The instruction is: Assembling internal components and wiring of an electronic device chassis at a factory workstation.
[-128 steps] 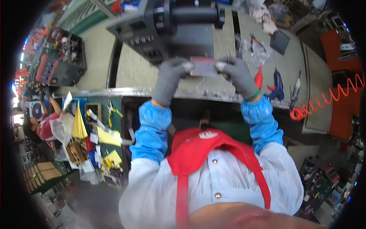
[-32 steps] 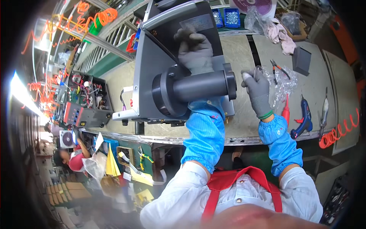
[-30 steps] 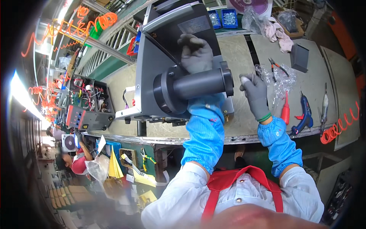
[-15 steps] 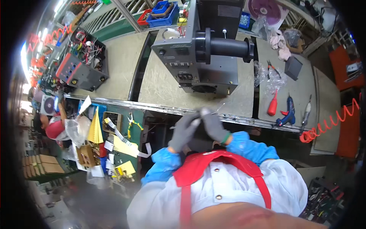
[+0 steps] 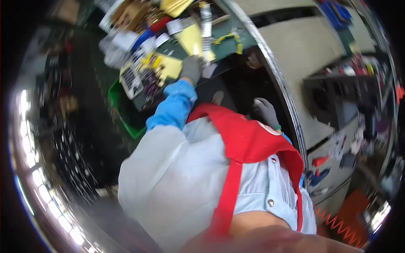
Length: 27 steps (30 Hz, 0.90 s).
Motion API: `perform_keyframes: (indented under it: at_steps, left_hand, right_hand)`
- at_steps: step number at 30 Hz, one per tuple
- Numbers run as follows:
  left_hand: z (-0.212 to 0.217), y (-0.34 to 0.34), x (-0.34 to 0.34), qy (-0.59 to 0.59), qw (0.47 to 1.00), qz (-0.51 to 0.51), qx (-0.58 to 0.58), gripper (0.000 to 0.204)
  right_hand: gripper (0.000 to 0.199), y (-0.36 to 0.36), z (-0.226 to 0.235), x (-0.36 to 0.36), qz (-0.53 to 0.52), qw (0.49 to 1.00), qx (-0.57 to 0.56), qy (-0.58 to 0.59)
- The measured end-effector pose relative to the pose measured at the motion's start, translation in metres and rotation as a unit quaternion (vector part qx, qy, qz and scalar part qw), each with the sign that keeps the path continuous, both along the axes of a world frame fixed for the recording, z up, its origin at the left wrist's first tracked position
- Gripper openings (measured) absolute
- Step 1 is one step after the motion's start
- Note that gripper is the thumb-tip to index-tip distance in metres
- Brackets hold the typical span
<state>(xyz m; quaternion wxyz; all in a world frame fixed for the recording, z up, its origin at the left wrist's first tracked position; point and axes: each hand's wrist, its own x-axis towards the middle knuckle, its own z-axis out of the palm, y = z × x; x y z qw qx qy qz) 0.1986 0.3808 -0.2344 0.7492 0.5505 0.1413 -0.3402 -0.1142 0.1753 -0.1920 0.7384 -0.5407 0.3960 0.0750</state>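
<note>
While the whole view smears with motion, I can pick out my left hand [image 5: 192, 68] at about eleven o'clock, in a grey knit glove, reaching into a heap of clutter. Its fingers curl downward, but blur keeps me from telling whether they grip anything or only rest there. Just beside it, towards twelve o'clock, lies a pale, narrow strip-shaped object [image 5: 206, 23] with a ribbed look, and a flat yellow sheet [image 5: 190, 39] with a soft matte face. A second yellow sheet [image 5: 168, 67] lies touching the hand's nine o'clock side, beside small cards printed in black and white [image 5: 133, 80]. All of this sits in or on a green plastic bin [image 5: 122, 111] with a thin hard rim; its far side is buried under the pile.

My left forearm wears a blue crinkled sleeve cover [image 5: 173, 107], gathered at the wrist. My right hand [image 5: 266, 113], at about two o'clock from centre, is in the same grey glove, loosely curled and apart from the clutter; I cannot tell if it holds anything, since the lower part is cut off by my red apron [image 5: 249, 147]. That apron is smooth cloth with a broad strap [image 5: 228, 198] over a pale, wrinkled shirt [image 5: 177, 177].

Out at three o'clock runs a beige workbench [image 5: 312, 55] edged by a bright metal strip [image 5: 274, 71]. Small tools at four o'clock are too blurred to name.
</note>
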Motion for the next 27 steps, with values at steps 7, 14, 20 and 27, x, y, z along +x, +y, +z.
perform_keyframes:
  at_steps: [7, 14, 20, 27]
  left_hand:
    - [-0.035, 0.027, 0.001, -0.066, 0.991, 0.116, 0.034, 0.022]
    - [-0.012, 0.123, -0.158, -0.001, 0.987, 0.003, 0.161, 0.030]
    - [-0.117, 0.294, -0.282, 0.070, 0.832, -0.154, 0.529, 0.023]
    - [-0.199, 0.411, -0.257, 0.011, 0.831, -0.191, 0.522, 0.021]
  right_hand:
    - [0.033, 0.018, -0.004, 0.046, 0.124, 0.990, -0.014, 0.066]
    - [0.038, 0.019, -0.012, 0.098, 0.344, 0.937, -0.064, 0.015]
    - [0.032, 0.052, -0.002, 0.136, 0.474, 0.873, -0.117, 0.009]
    - [0.032, 0.154, 0.015, 0.160, 0.470, 0.874, -0.112, 0.053]
